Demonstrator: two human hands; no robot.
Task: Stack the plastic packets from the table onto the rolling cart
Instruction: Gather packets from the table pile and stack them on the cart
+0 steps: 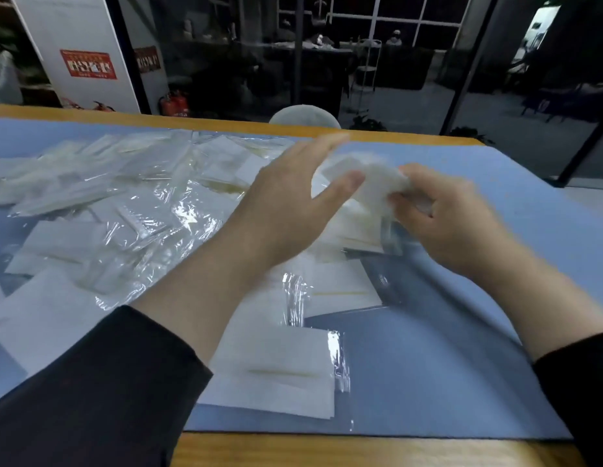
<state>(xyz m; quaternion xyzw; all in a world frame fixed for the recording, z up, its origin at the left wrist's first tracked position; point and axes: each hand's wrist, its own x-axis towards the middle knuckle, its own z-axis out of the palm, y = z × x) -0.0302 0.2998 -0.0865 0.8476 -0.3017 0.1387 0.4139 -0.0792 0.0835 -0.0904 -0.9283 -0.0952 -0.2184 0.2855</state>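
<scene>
The right hand (438, 210) is pinching one packet (371, 178); the left hand (293, 200) is spreading wide beside it. Many packets (125, 203) are waiting left of the fingers, and no cart is showing.

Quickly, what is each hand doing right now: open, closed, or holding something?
Left hand: open, fingers spread, holding nothing.
Right hand: closed on a white packet, lifted above the table.

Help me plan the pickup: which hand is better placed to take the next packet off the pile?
The left hand. It is open and empty, over the scattered packets, while the right hand's fingers are shut on a white packet.
</scene>
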